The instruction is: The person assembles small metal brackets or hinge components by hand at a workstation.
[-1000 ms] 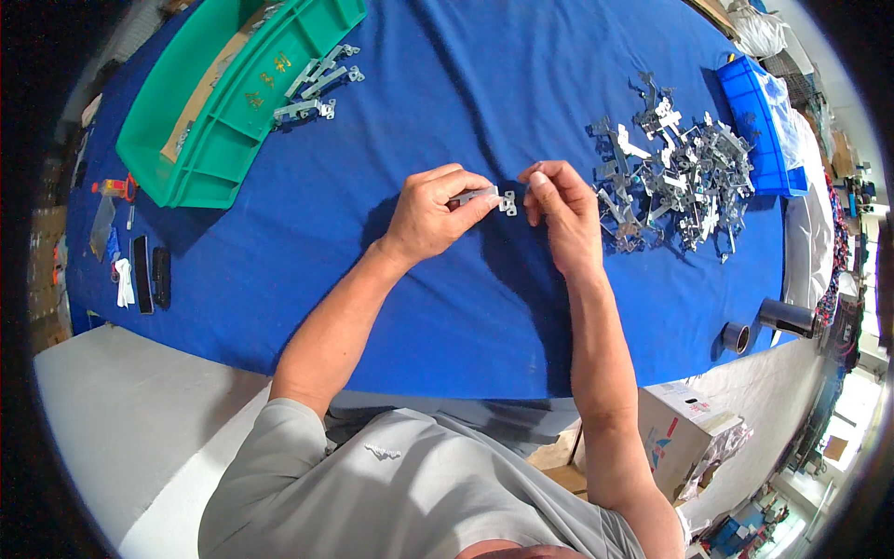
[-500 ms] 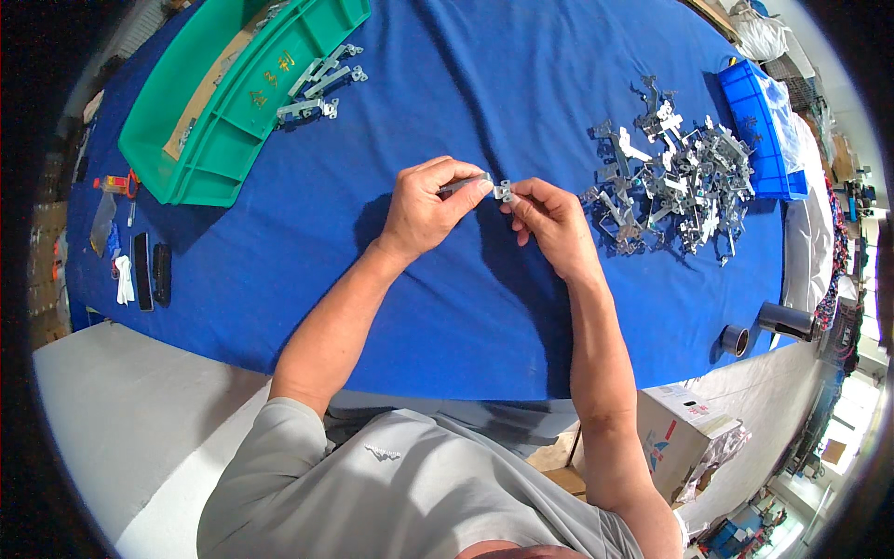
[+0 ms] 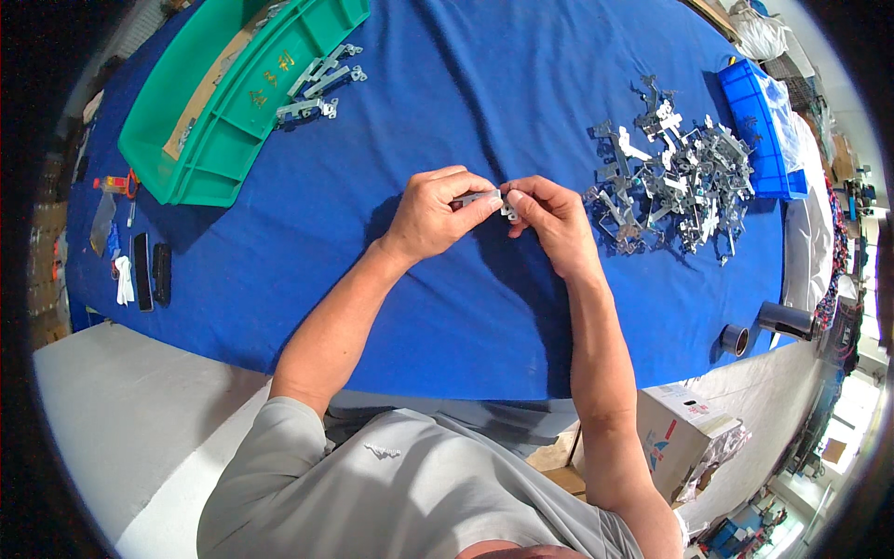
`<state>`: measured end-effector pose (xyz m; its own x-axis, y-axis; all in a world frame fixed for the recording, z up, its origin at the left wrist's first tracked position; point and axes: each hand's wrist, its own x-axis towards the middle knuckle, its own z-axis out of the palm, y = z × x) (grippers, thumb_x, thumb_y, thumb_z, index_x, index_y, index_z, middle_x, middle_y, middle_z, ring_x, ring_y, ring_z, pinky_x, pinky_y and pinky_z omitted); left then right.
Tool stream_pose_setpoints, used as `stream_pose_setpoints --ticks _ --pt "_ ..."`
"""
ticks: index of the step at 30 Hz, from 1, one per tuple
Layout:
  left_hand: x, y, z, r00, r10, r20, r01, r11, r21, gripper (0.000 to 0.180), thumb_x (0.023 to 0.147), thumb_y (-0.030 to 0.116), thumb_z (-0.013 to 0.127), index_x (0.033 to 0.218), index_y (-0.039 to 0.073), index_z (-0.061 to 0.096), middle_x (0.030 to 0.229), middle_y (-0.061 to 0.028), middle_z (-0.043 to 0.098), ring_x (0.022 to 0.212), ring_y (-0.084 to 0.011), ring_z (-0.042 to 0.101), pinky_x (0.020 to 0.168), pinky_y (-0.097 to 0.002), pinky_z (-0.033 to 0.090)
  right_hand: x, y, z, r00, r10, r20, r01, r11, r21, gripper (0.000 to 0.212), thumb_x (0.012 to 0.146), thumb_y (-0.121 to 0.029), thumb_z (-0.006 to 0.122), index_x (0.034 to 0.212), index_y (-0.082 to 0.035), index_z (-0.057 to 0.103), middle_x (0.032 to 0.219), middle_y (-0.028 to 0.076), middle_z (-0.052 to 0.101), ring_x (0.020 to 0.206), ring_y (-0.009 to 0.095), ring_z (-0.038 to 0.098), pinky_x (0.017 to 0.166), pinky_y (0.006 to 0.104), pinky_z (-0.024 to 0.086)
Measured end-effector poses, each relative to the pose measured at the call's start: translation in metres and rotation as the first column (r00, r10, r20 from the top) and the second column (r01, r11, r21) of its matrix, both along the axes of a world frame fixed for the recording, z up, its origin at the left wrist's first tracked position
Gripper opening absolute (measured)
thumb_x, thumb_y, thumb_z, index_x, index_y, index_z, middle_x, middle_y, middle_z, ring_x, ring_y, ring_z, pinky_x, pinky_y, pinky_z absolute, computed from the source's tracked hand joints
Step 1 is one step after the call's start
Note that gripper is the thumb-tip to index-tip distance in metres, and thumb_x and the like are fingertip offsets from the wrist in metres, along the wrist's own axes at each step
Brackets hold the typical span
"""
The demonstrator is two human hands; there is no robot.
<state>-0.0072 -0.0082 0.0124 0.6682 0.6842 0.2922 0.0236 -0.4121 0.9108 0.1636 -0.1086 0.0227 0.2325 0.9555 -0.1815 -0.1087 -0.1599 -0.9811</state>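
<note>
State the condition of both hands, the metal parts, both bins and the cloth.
Left hand: pinching
Metal piece: held, partly hidden
Right hand: fingers curled at the piece's end, grip unclear
Metal heap: loose, jumbled
Parts by green bin: lying loose
Green bin: open-topped
Blue bin: beside the heap
Cloth: spread, wrinkled

Gold characters (image 3: 271,82) mark the green bin (image 3: 212,181); print (image 3: 671,429) marks the carton (image 3: 685,444).

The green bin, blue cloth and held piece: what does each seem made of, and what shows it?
Green bin: probably plastic, smooth, with moulded-looking ribs. Blue cloth: fabric, matt, softly creased. Held piece: likely metal, silvery with pale highlights, though partly hidden.
</note>
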Motion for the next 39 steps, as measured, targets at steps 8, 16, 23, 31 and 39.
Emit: stream_pose_setpoints --ticks 8,16,23,31,39 --pt "0.002 0.001 -0.001 0.995 0.088 0.052 -0.09 0.996 0.025 0.01 0.085 0.008 0.076 0.092 0.001 0.074 0.071 -0.0024 0.061 0.06 -0.0065 0.052 0.052 -0.0248 0.039 0.009 -0.003 0.003 0.992 -0.122 -0.011 0.122 0.992 -0.012 0.018 0.1 -0.017 0.061 0.104 -0.001 0.068 0.083 0.001 0.065 0.065 0.005 0.053 0.053 0.022 0.044" --pt "0.0 0.003 0.001 0.992 0.116 0.052 -0.115 0.993 -0.012 0.012 0.087 0.009 0.076 0.093 0.0 0.074 0.073 -0.0009 0.062 0.063 -0.0045 0.052 0.054 -0.0232 0.039 0.004 -0.004 0.004 0.99 0.052 0.131 -0.033 0.99 -0.139 0.018 0.099 -0.015 0.061 0.106 -0.001 0.07 0.082 0.0 0.067 0.067 0.006 0.055 0.056 0.0216 0.045" --pt "0.0 0.004 -0.002 0.992 0.109 0.058 -0.104 0.99 -0.091 0.012 0.086 0.01 0.076 0.093 0.0 0.074 0.074 -0.001 0.063 0.063 -0.0048 0.052 0.054 -0.0238 0.039 0.004 -0.003 0.003 0.987 0.051 0.151 -0.036 0.994 -0.1 0.019 0.099 -0.014 0.061 0.107 0.001 0.069 0.084 0.002 0.067 0.068 0.008 0.058 0.06 0.0249 0.05" --pt "0.001 0.001 0.001 0.999 0.042 0.031 -0.041 0.998 -0.047 0.011 0.086 0.01 0.075 0.091 0.0 0.074 0.071 -0.0022 0.06 0.06 -0.0069 0.051 0.053 -0.0256 0.039 0.003 -0.002 -0.004 0.998 -0.018 0.054 0.019 1.0 -0.022 0.02 0.1 -0.011 0.058 0.108 0.004 0.067 0.085 0.005 0.065 0.072 0.01 0.06 0.064 0.0267 0.054" --pt "0.001 0.002 0.0 1.0 -0.021 -0.006 0.021 1.0 0.023 0.008 0.086 0.009 0.075 0.09 0.003 0.074 0.071 -0.0024 0.061 0.06 -0.008 0.053 0.053 -0.0261 0.04 0.0 -0.001 -0.002 1.0 -0.009 0.021 0.009 1.0 0.018 0.021 0.101 -0.015 0.058 0.109 0.003 0.066 0.084 0.004 0.063 0.072 0.01 0.06 0.064 0.0248 0.053"
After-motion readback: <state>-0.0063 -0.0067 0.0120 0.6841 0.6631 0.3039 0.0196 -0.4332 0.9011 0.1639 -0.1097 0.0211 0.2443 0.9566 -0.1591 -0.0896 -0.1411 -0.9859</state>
